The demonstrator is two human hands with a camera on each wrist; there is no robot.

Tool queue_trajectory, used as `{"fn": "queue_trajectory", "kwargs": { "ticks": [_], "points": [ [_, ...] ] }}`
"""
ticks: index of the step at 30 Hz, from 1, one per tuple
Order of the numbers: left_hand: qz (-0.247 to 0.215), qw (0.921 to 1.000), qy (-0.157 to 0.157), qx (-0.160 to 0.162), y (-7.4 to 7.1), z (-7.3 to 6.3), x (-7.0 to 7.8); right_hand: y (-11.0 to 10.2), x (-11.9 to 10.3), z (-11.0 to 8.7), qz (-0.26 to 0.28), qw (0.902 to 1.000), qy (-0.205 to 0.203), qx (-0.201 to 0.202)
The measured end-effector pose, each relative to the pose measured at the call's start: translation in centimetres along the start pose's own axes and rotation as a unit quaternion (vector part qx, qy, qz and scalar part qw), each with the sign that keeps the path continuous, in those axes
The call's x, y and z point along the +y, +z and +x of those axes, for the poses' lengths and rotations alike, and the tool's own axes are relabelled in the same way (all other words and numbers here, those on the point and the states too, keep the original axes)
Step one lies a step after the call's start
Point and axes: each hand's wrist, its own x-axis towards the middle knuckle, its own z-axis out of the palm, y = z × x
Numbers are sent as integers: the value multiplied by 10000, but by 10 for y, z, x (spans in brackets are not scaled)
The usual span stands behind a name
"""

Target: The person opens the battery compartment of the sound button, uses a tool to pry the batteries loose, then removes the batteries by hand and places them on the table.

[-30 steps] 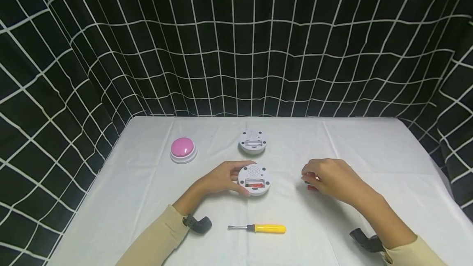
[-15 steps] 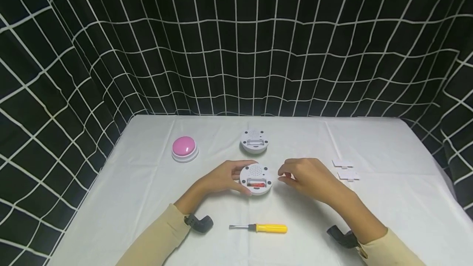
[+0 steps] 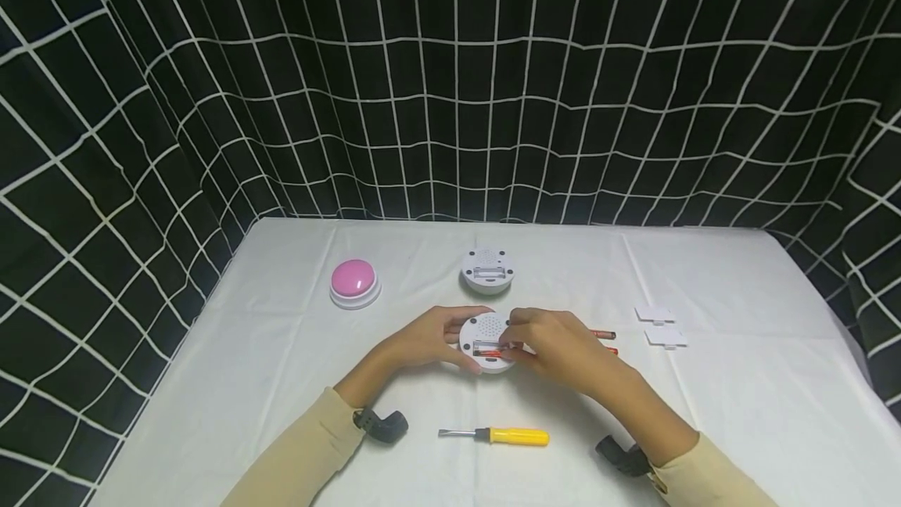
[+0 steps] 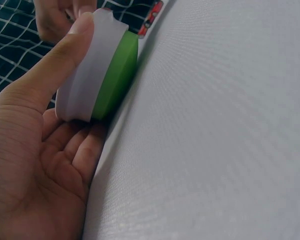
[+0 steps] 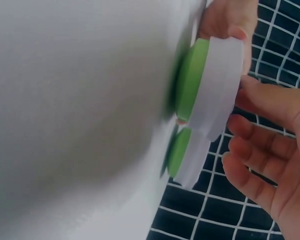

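Note:
My left hand [image 3: 429, 339] grips a round white buzzer button [image 3: 486, 327] by its side, thumb near me and fingers behind. It lies upside down, its green dome [image 4: 117, 75] against the cloth in the left wrist view. A red battery [image 3: 486, 353] lies in its open compartment. My right hand [image 3: 563, 350] has thumb and fingertips at the compartment's right end; they seem to pinch a second battery, largely hidden by the fingers. In the right wrist view my right thumb [image 5: 270, 97] is over the button's underside. Red batteries [image 3: 603, 334] lie behind the right hand, partly covered.
Another upturned button [image 3: 488, 271] with a bare compartment stands behind. A pink-domed button [image 3: 354, 282] sits upright at the back left. A yellow-handled screwdriver [image 3: 517, 436] lies in front. Two white battery covers [image 3: 655, 314] lie at right. A black gridded curtain [image 3: 450, 100] hangs behind the table.
My right hand has moved left from beside the loose batteries to the button's compartment, uncovering the white covers and part of the batteries. My left hand keeps its grip in place.

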Motion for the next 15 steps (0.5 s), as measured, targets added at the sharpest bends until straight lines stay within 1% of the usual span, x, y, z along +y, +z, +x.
{"fn": "queue_trajectory", "kwargs": {
  "ticks": [5,9,15],
  "points": [
    [-7,10000,-23,-2,0,0,1,1,-2,1,-19,9999,119,-84],
    [41,10000,18,5,-1,1,0,1,-3,2,-16,9997,199,-146],
    [18,10000,32,22,0,1,-1,3,-3,3,13,9997,224,-136]
  ]
}}
